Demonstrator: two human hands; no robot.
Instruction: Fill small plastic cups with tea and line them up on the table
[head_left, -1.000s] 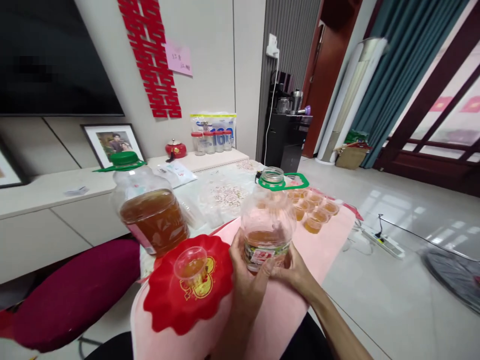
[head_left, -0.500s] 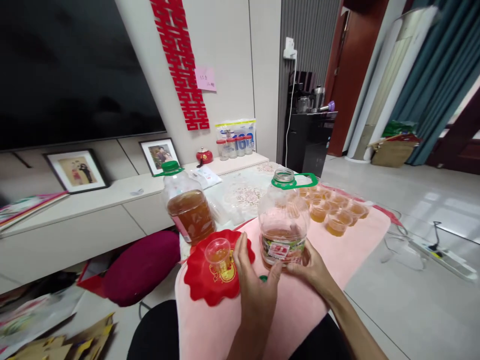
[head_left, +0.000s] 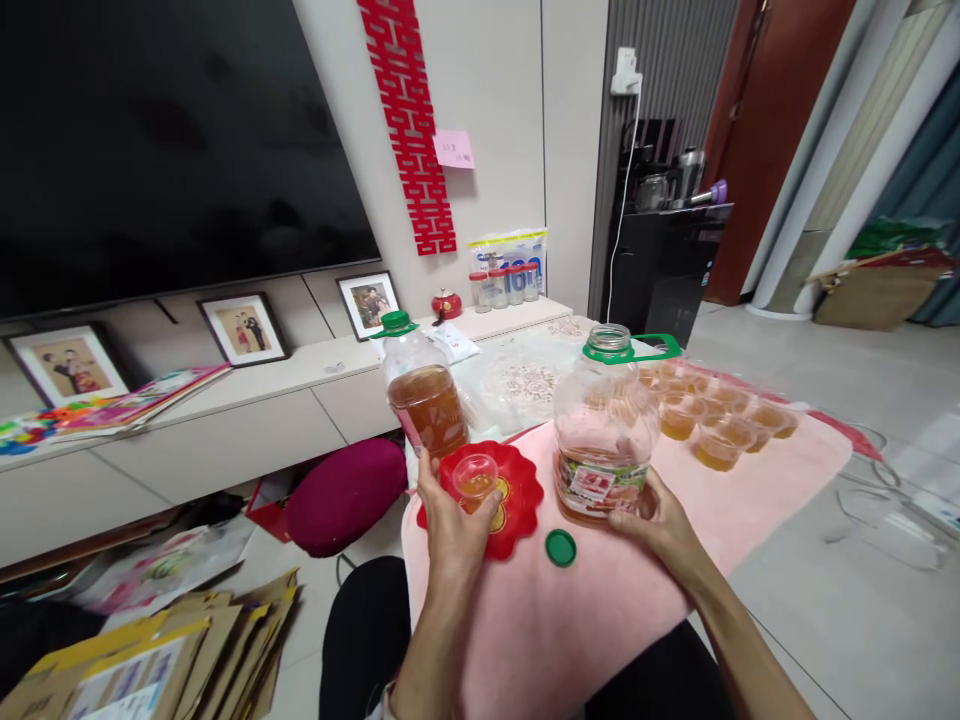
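My left hand (head_left: 452,520) is closed around a small clear plastic cup (head_left: 475,479) with a little amber liquid, standing on a red scalloped plate (head_left: 517,500). My right hand (head_left: 658,515) grips the base of a large clear jug (head_left: 604,440) with a green collar, open at the top and holding a low layer of amber liquid. Its green cap (head_left: 560,547) lies on the pink cloth (head_left: 630,600) between my hands. A second jug (head_left: 425,395), capped green and about half full, stands behind the plate.
Several filled small cups (head_left: 712,420) sit in a group at the far right of the pink cloth. A white lace mat (head_left: 525,375) lies behind. A maroon cushion (head_left: 345,495) and flattened cartons (head_left: 150,650) lie on the floor at left, below a long white cabinet (head_left: 225,420).
My left hand has let go of the open jug, set the green cap on the cloth, and moved left to the small cup on the red plate. The view has swung left.
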